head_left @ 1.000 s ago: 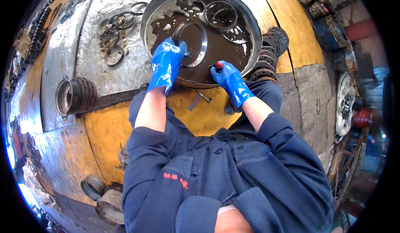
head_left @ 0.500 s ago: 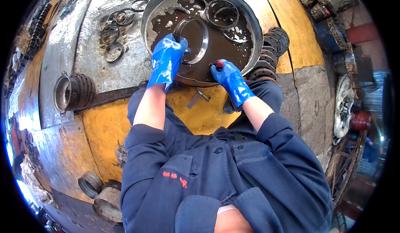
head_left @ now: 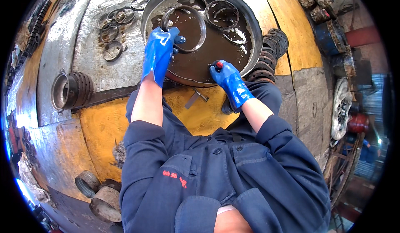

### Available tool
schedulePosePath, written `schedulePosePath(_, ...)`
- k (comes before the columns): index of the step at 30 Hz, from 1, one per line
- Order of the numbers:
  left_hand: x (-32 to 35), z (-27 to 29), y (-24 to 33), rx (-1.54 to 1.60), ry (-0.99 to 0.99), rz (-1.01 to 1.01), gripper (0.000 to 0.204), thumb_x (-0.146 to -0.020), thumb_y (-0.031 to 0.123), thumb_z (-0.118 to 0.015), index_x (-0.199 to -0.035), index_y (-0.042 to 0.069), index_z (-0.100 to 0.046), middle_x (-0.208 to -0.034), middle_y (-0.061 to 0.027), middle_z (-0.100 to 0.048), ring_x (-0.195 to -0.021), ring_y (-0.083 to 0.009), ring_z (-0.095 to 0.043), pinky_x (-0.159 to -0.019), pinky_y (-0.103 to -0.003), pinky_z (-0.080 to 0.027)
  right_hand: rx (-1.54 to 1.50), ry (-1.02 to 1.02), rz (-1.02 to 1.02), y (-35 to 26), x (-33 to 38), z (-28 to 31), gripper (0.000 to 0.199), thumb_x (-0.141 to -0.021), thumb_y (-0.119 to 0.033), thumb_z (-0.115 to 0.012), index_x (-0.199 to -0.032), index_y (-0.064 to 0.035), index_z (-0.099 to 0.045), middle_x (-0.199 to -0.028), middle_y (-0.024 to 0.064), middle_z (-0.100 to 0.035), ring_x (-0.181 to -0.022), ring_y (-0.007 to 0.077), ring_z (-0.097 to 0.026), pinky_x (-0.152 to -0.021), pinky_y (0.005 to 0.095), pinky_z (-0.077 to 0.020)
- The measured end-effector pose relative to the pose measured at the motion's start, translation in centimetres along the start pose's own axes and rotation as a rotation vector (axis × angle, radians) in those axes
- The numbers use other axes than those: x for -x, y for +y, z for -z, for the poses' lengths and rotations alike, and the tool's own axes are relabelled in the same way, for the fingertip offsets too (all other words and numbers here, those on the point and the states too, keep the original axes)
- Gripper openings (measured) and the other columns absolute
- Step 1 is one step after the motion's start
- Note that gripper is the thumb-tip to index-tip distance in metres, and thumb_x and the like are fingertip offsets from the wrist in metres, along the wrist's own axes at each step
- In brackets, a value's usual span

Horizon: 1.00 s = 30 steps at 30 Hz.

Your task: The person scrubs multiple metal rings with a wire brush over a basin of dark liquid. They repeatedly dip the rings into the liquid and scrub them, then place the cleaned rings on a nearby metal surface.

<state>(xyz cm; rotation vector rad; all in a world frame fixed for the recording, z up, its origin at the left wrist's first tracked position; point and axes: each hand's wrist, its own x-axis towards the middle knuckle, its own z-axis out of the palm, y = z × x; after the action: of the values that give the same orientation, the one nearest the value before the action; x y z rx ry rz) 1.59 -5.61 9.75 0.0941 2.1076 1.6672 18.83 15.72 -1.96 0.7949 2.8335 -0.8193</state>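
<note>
In front of me stands a wide round metal basin [head_left: 256, 29] of dark brown liquid with patches of pale foam. My left hand [head_left: 158, 54], in a blue rubber glove, is closed on the near left side of a thin metal ring [head_left: 203, 29], which it holds tilted over the liquid. My right hand [head_left: 229, 79], gloved the same, is closed round a tool with a red handle end [head_left: 219, 64] at the basin's near rim; the rest of that tool is hidden. More metal rings [head_left: 238, 15] lie in the basin's far right part.
Several dark rings [head_left: 104, 54] lie on the metal sheet left of the basin. A ribbed cylinder [head_left: 83, 89] sits nearer me. Stacked slotted discs [head_left: 268, 56] lean by the basin's right side. A small metal tool [head_left: 191, 100] lies between my legs, and short cylinders [head_left: 107, 201] at lower left.
My left hand has moved slightly left, and the ring has shifted left and farther from me. My right hand has barely moved.
</note>
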Motion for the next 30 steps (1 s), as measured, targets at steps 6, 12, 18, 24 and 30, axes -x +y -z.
schedulePosePath(6,0.2,0.5,0.0,0.058,0.018,-0.042,0.043,-0.095,0.04,-0.069,-0.114,0.002,-0.071,-0.095,-0.0087,-0.082,-0.071,-0.0178,-0.068,-0.062,-0.034,-0.051,0.028,-0.002,-0.005,0.2,0.0,0.0,0.037,-0.099,-0.042,-0.063,-0.116,-0.0118,-0.074,-0.115,0.0191,-0.077,-0.11,0.0428,-0.072,-0.094,0.0493,-0.0584)
schedulePosePath(12,-0.6,0.7,-0.7,0.067,0.029,-0.061,0.04,-0.095,0.038,-0.07,-0.111,0.001,-0.072,-0.093,-0.0081,-0.081,-0.067,-0.0161,-0.068,-0.058,-0.033,-0.05,-0.005,0.018,-0.012,0.1,0.2,0.0,0.036,-0.099,-0.041,-0.064,-0.115,-0.0115,-0.074,-0.115,0.0199,-0.077,-0.11,0.043,-0.071,-0.095,0.0504,-0.0579)
schedulePosePath(18,-1.4,1.1,-1.5,-0.096,-0.122,-0.102,0.041,-0.093,0.035,-0.072,-0.108,-0.002,-0.075,-0.085,-0.012,-0.079,-0.061,-0.0173,-0.066,-0.057,-0.032,-0.051,-0.059,0.056,0.075,0.5,0.1,-0.4,0.031,-0.098,-0.039,-0.065,-0.105,-0.0095,-0.074,-0.105,0.0228,-0.075,-0.105,0.0455,-0.071,-0.088,0.0528,-0.0571)
schedulePosePath(24,-0.9,1.4,-0.9,-0.079,-0.184,-0.052,0.037,-0.092,0.036,-0.072,-0.104,0.001,-0.074,-0.082,-0.0071,-0.078,-0.059,-0.0143,-0.063,-0.053,-0.031,-0.046,-0.06,0.081,0.103,0.8,0.1,-0.4,0.03,-0.098,-0.036,-0.069,-0.105,-0.0076,-0.076,-0.097,0.0236,-0.076,-0.099,0.0452,-0.073,-0.084,0.0518,-0.0585)
schedulePosePath(30,-5.6,5.4,1.0,0.485,0.123,-0.1,0.039,-0.104,0.039,-0.068,-0.116,0.003,-0.073,-0.095,-0.0055,-0.078,-0.081,-0.0148,-0.072,-0.069,-0.027,-0.053,-0.117,0.023,0.104,-0.9,0.1,0.1,0.028,-0.096,-0.033,-0.071,-0.107,-0.0075,-0.077,-0.1,0.0218,-0.077,-0.1,0.0427,-0.074,-0.086,0.0489,-0.0587)
